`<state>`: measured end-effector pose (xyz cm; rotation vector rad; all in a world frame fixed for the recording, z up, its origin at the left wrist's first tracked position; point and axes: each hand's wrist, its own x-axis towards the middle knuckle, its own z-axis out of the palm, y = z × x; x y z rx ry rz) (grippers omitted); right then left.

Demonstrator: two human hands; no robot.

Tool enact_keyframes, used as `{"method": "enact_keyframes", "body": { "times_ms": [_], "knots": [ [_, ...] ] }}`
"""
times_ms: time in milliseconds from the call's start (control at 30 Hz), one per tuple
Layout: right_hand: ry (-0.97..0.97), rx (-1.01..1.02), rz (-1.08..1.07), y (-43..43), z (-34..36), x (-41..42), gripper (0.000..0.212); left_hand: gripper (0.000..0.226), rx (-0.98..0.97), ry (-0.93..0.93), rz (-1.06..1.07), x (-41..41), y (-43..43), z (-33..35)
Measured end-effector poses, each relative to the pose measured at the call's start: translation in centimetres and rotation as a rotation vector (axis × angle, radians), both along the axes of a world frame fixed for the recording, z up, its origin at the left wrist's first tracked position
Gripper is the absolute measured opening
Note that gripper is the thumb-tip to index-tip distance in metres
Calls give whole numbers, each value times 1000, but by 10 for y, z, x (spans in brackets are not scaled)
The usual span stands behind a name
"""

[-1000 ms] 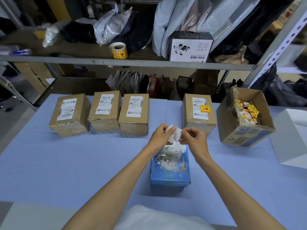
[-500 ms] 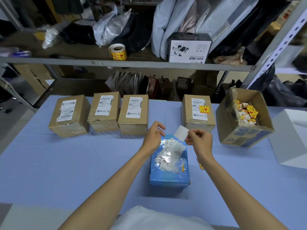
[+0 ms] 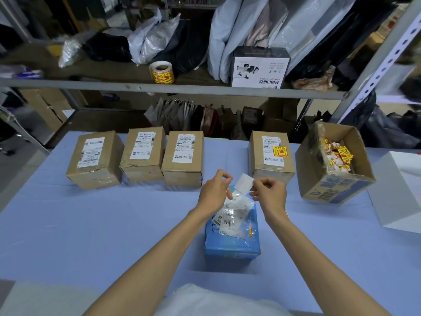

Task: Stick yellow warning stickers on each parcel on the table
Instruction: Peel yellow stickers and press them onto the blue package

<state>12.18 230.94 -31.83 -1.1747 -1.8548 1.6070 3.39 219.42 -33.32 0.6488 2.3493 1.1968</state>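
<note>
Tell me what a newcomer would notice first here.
The left hand and right hand hover mid-table over the blue parcel; the right pinches a white slip. Behind, four brown boxes stand in a row, only the rightmost bearing a yellow sticker. An open carton of stickers sits far right.

Upside-down "条码扫描器" on shelf box (image 3: pixel 259 67), parcel labels (image 3: pixel 185 147) too small to read

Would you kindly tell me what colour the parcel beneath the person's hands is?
The parcel is blue, best seen in the head view.
</note>
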Motion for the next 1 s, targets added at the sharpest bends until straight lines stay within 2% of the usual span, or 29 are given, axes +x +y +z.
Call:
{"method": "enact_keyframes", "body": {
  "times_ms": [133, 233, 333, 400, 467, 533, 600, 667, 733, 800, 900, 1000],
  "knots": [
    [-20, 7, -20, -4, 0, -1, 13, 30, -80, 198, -109, 9, 0, 5],
    [-39, 11, -34, -7, -1, -1, 14, 11, -52, 269, -110, 13, 3, 11],
    [-83, 29, -36, -8, -4, -1, 12, 28, -100, 423, -162, 17, 6, 13],
    [-108, 31, -40, -9, -5, -2, 14, 24, -128, 537, -187, 18, 8, 11],
    [-130, 23, -34, -10, -6, -3, 16, 15, -148, 557, -192, 17, 11, 9],
    [-109, -2, -36, -10, -5, -4, 16, 9, -178, 524, -194, 16, 13, 5],
    [13, -116, -86, -9, -3, -4, 18, 7, -174, 446, -156, 13, 10, 1],
    [90, -166, -130, -3, -2, -1, 17, 6, -53, 230, -49, 8, 5, -5],
    [32, -78, -71, 4, -5, 3, 10, 8, 114, -6, 28, 3, 0, -9],
    [-59, -43, 24, 8, -10, 5, 7, 8, 240, -163, 58, 1, -3, -10],
    [-83, -151, 134, 6, -13, 4, 12, 7, 336, -291, 68, -1, -3, -8],
    [-33, -205, 146, 4, -14, 4, 8, 6, 329, -364, 86, -1, -5, -8]
  ]
}}
